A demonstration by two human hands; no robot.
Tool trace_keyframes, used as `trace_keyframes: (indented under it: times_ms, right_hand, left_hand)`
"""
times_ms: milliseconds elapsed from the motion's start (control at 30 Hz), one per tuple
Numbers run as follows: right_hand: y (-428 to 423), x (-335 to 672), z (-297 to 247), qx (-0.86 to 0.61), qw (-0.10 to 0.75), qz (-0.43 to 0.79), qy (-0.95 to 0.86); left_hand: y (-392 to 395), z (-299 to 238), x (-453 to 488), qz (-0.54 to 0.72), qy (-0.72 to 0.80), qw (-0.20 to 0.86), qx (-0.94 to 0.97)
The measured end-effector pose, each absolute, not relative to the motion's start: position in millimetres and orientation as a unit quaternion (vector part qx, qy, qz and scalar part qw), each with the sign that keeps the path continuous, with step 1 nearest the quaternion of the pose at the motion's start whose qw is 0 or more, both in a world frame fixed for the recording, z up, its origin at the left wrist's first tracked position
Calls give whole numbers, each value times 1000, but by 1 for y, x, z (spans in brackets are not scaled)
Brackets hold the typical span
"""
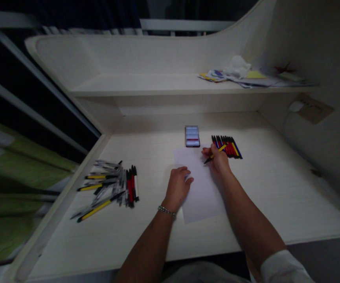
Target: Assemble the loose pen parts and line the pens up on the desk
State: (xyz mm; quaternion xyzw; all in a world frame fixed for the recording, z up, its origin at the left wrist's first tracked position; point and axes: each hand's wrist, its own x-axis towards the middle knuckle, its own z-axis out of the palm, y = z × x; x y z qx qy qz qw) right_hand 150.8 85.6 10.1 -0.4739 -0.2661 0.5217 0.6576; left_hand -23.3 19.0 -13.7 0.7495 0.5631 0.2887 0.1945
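Your right hand (219, 160) is closed around a pen (222, 147), pinching it above the paper (201, 192). The pen has a slim, bright yellow barrel that turns black toward its pointed end. It slants across your fingers, the dark tip aimed down and to the left, the yellow end sticking out above your hand toward the row (236, 148) of pens. The view is dim and soft here, so you can't fairly tell whether the tip touches the sheet.

The paper is white and longer than it is wide, lying flat on the pale desk (155, 236) and turned slightly, its far edge just below the phone (192, 136). Any marks on it are too faint to make out.

Your left hand (178, 186) rests over the paper's left edge, fingers loosely bent, thumb apart from them, gripping nothing. Your two hands are apart, with bare paper between them.

Just beyond your right hand, the row lies side by side, black ends away from you, barrels red, blue and yellow. Well to your left sits a loose pile (107, 179) of pens: many clear, several yellow and black, a few red, one white with black ends.
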Motion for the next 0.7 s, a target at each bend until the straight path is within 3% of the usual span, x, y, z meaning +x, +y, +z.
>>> trace_keyframes:
  times_ms: [100,300,467,700]
  right_hand:
    - [76,167,22,-403,692,551,-235]
    - [47,195,30,-334,644,674,-136]
    - [40,192,23,-292,644,703,-80]
    - [36,166,24,-229,647,717,-121]
  left_hand:
    - [20,-14,-23,285,560,191,754]
    - [21,-14,-23,291,556,189,756]
    - [18,-10,-21,320,549,197,747]
    - [1,-5,0,380,470,389,695]
